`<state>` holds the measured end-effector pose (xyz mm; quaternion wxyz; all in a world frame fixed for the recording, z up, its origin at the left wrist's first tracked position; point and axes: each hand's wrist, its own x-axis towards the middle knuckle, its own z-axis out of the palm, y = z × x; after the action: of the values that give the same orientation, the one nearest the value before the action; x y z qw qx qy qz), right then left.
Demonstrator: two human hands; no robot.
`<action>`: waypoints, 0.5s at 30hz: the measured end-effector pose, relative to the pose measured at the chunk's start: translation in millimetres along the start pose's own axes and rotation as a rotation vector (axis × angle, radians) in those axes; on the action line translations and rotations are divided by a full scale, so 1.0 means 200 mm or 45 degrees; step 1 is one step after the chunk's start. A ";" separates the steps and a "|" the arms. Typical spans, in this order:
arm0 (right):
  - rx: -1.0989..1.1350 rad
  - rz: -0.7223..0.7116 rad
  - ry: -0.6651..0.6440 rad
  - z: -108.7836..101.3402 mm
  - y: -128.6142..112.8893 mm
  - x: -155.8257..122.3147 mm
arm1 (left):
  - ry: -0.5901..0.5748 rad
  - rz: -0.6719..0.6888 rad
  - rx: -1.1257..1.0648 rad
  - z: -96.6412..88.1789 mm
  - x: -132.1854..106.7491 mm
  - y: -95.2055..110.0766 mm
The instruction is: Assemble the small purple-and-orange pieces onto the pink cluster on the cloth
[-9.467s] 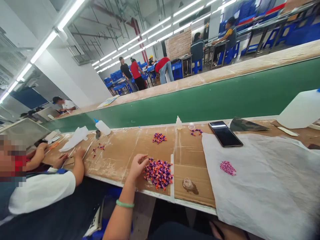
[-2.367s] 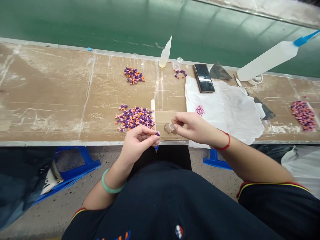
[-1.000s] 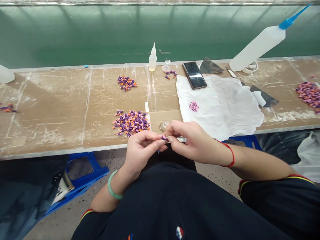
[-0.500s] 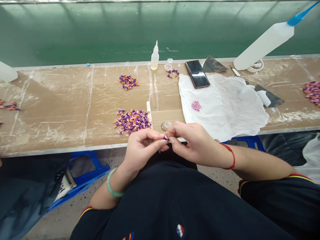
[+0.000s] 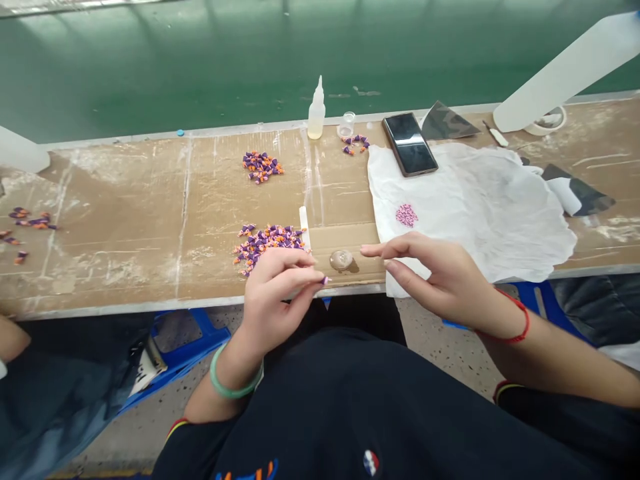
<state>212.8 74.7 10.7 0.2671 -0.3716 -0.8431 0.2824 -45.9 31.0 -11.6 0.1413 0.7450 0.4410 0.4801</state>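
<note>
Parting from the fingertip meeting of a moment ago, the hands now leave a gap between them. The **left hand** stays nearly closed, wrist tilted up, thumb and bent fingers pinching a tiny **purple piece** at their tips, just over the front edge of the bench. A green bangle sits on that wrist.

The **right hand** has drawn back and opened, its fingers loosely extended and slightly spread, with nothing visible in its grip. A red cord bracelet circles its wrist. Its fingertips hover just beside a round clear blob on a cardboard sheet, without touching it.

Behind the left hand lies a heap of purple-and-orange pieces, near an upright-lying white strip. Farther back are a smaller heap, a glue bottle and a phone. Pink pieces rest on a crumpled white sheet.
</note>
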 end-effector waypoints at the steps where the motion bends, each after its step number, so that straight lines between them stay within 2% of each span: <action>1: -0.070 0.043 0.011 0.00 0.05 -0.02 | -0.050 -0.027 0.108 -0.01 0.00 -0.05; 4: -0.232 0.215 0.027 -0.02 0.19 -0.06 | -0.218 -0.187 0.387 -0.07 -0.01 -0.22; 7: -0.266 0.330 0.060 -0.02 0.28 -0.10 | -0.318 -0.365 0.454 -0.13 0.02 -0.36; 11: -0.253 0.369 0.078 0.00 0.33 -0.11 | -0.210 -0.628 0.427 -0.14 0.20 -0.53; 15: -0.243 0.383 0.067 0.01 0.36 -0.11 | -0.156 -0.851 0.569 -0.10 0.43 -0.76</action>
<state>257.9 97.8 -44.6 0.2073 -0.5244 -0.7938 0.2280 -128.3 182.7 -47.1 0.1499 0.6003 0.7431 0.2549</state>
